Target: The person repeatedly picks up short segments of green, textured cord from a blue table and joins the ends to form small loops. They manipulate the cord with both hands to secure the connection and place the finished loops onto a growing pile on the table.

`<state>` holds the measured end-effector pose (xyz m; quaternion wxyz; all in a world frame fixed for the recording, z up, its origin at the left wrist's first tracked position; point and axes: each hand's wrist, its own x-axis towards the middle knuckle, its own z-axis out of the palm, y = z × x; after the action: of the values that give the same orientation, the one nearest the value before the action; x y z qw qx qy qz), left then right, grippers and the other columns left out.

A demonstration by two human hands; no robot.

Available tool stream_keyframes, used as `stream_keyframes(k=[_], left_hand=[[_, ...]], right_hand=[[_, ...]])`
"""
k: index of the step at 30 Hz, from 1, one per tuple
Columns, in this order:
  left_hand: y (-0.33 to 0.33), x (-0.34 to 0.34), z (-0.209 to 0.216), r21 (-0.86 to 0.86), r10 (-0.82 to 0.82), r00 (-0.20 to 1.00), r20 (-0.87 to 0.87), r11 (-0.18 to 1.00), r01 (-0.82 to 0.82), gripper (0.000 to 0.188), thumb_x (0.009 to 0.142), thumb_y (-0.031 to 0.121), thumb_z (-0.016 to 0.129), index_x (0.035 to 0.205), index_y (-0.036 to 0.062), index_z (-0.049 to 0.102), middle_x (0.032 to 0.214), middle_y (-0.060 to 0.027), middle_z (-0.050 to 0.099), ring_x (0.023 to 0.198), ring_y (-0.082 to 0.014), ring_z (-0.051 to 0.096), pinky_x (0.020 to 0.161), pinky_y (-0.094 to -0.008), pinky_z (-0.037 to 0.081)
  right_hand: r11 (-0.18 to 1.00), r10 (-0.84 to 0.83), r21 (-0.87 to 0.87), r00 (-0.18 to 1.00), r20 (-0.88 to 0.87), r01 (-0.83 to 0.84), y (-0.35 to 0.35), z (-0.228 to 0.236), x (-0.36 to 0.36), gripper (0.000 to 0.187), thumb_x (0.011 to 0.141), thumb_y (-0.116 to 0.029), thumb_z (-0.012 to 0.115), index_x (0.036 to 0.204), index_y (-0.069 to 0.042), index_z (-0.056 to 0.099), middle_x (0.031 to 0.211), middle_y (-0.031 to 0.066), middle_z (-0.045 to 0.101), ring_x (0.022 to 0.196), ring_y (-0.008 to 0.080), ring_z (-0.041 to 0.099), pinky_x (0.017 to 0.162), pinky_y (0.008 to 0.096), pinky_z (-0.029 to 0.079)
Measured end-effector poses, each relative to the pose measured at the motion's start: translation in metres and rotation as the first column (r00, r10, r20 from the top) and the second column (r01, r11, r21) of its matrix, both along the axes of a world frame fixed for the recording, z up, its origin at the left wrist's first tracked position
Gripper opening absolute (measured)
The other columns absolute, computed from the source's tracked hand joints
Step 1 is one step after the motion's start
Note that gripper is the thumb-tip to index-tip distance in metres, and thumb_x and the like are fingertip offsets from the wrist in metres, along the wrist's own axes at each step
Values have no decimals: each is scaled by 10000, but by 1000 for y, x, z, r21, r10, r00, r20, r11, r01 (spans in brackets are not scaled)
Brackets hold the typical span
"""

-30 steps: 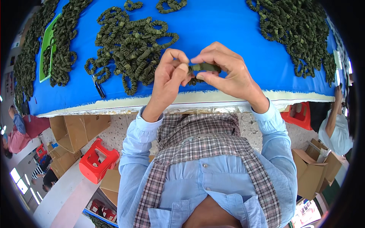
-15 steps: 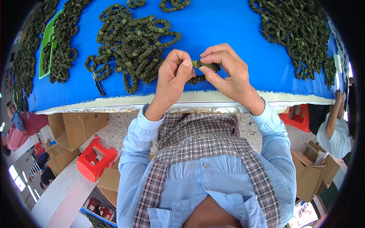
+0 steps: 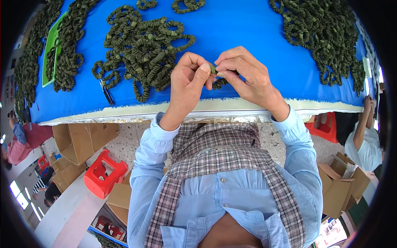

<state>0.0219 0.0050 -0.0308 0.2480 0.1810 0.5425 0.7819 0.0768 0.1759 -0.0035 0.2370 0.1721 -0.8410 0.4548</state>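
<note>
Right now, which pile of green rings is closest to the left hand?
The middle pile, just left of the left hand. The right pile lies beyond the right hand; the left piles flank the tray.

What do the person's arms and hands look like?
The left hand and right hand are bare, with no gloves. Loose, light blue long sleeves cover the arms, gathered into cuffs near the wrists.
</note>
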Motion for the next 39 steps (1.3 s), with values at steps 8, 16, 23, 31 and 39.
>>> stream_keyframes(k=[8,16,23,31,39], left_hand=[[0,-6,21,-109,-64,998,-19,992,62,193,902,151,653,927,0,536,745,-38,602,593,-55,523,521,-188,417],[6,-10,22,-23,-67,988,142,997,71,197,872,155,695,810,19,566,675,-14,588,587,-39,502,502,-180,381],[4,-10,21,-16,-67,983,168,997,71,228,873,198,698,821,29,555,704,-17,595,604,-44,517,527,-189,419],[2,-3,20,-65,41,994,-99,997,-48,240,909,209,648,843,30,503,708,-20,584,610,-47,516,538,-194,428],[-2,-5,24,-25,-1,999,-50,1000,0,204,921,162,628,853,22,496,677,-24,574,584,-48,513,507,-186,409]], right_hand=[[980,0,-197,995,97,20,0,-2,0,149,757,39,690,882,-15,630,975,85,597,772,166,617,584,262,499],[982,-36,-178,990,140,61,-7,7,0,240,754,-13,737,978,-3,653,1068,90,559,787,127,609,600,241,514],[981,-63,-181,996,69,75,-4,-1,-3,214,730,-17,759,934,-1,695,1012,79,575,736,113,616,568,208,517],[990,-46,-129,998,42,51,-1,0,-2,178,715,-30,777,874,-11,698,909,46,591,627,69,537,489,207,424],[979,-39,-191,991,131,64,-5,2,-2,187,723,-43,774,897,-29,706,861,39,586,583,57,500,471,207,389]])
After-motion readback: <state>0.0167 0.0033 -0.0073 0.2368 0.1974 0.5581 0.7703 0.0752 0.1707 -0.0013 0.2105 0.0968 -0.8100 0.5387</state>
